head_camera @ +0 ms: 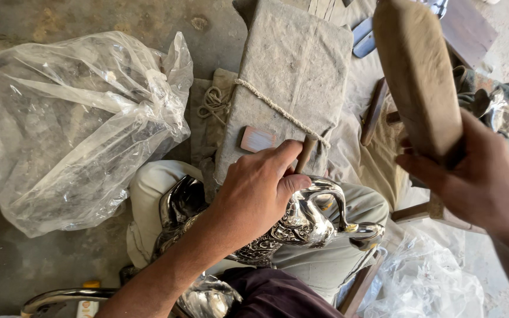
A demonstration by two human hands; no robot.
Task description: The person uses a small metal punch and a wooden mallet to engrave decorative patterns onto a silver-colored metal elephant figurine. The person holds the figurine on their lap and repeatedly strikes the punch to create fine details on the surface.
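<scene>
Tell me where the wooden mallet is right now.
The wooden mallet is at upper right of the head view, raised in the right hand, above and right of the cloth-wrapped block.

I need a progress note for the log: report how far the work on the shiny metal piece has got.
Done: the ornate silver piece already shines. In hand: the left hand sets a small tool on it while the right hand raises a wooden mallet. How much is left cannot be told.

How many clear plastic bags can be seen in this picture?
2. One large clear plastic bag lies at the left on the floor; a smaller crumpled bag lies at the lower right. Others may be hidden outside the view.
</scene>
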